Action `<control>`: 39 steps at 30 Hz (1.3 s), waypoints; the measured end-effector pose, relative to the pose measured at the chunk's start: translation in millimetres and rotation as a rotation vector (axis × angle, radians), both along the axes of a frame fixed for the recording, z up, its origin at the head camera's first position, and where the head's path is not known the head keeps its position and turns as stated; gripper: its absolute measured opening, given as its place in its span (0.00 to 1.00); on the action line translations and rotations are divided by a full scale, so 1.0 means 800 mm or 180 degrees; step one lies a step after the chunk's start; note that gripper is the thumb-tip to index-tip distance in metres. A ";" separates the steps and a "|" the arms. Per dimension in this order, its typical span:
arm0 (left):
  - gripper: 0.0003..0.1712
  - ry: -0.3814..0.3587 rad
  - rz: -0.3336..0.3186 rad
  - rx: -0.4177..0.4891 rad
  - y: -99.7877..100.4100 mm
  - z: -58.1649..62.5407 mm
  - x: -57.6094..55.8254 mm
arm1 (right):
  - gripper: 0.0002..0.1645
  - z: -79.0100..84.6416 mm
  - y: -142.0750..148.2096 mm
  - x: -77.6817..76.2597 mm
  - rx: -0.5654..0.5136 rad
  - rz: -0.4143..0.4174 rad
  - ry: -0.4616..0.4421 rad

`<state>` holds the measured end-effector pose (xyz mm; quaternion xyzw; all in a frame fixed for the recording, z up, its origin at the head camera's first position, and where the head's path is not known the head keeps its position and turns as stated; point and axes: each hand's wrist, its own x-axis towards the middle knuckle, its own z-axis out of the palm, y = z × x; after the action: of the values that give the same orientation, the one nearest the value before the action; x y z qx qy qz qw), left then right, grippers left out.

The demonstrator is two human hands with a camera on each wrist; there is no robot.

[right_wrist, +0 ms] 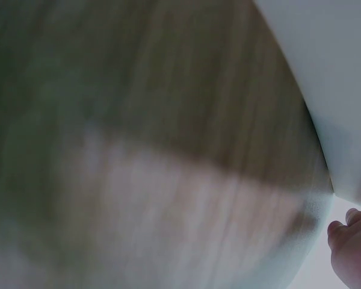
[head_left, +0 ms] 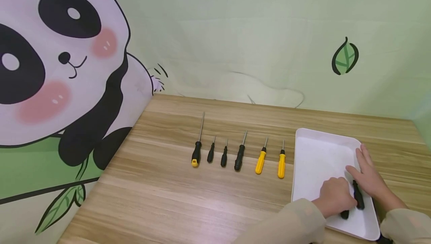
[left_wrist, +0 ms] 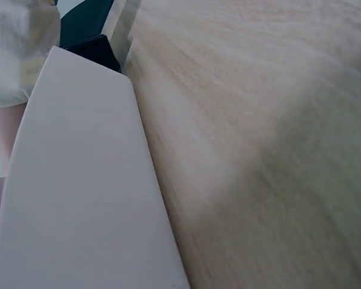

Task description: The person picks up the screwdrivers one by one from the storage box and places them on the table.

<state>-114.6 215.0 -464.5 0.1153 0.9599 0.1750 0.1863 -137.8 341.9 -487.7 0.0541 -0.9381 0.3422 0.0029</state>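
Inside the white tray (head_left: 318, 154) at the right, my left hand (head_left: 336, 196) is curled over a black screwdriver (head_left: 344, 214). Only the end of its handle shows below the fist. A second black screwdriver (head_left: 358, 196) lies just right of that hand, its upper part hidden. My right hand (head_left: 369, 174) rests along the tray's right rim with fingers straight, thumb over the inside. Fingertips (right_wrist: 352, 241) show at the lower right of the right wrist view. The left wrist view takes in the tray's outer wall (left_wrist: 90, 168).
On the wooden table (head_left: 161, 195), left of the tray, several screwdrivers stand in a row: a long black and yellow one (head_left: 196, 153), black ones (head_left: 240, 158) and yellow ones (head_left: 260, 161). A green panda-printed cloth (head_left: 215, 49) hangs behind. Something black (head_left: 384, 239) shows by the tray's near right corner.
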 end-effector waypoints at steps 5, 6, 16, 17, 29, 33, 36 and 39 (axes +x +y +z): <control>0.18 -0.0053 0.0044 0.0151 -0.006 0.003 -0.001 | 0.40 0.000 0.000 0.000 -0.0003 -0.0006 0.0030; 0.19 -0.0059 0.0071 0.0189 -0.007 0.003 -0.002 | 0.40 0.000 -0.001 0.000 -0.0003 -0.0005 0.0037; 0.17 -0.0308 0.0416 0.0686 -0.015 0.001 -0.009 | 0.41 0.001 0.001 -0.001 -0.0027 -0.0001 0.0019; 0.14 -0.0378 0.0470 0.0748 -0.016 0.001 -0.010 | 0.41 0.001 0.001 -0.001 -0.0031 -0.0003 0.0020; 0.08 -0.0998 0.1108 0.1400 -0.028 0.005 -0.014 | 0.41 0.000 0.001 -0.001 -0.0019 -0.0034 -0.0025; 0.06 -0.1270 0.1288 0.1914 -0.032 0.004 -0.016 | 0.41 0.000 0.001 -0.001 -0.0017 -0.0044 -0.0066; 0.05 -0.1435 0.1444 0.2364 -0.035 0.004 -0.017 | 0.42 0.000 0.000 -0.001 0.0001 -0.0060 -0.0105; 0.05 -0.1512 0.1570 0.2661 -0.036 0.003 -0.019 | 0.42 0.001 -0.001 -0.001 0.0015 -0.0070 -0.0144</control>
<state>-129.7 186.3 -461.9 -0.0919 0.7384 0.6019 0.2898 -138.7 341.2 -486.8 0.0361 -0.9392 0.3412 -0.0147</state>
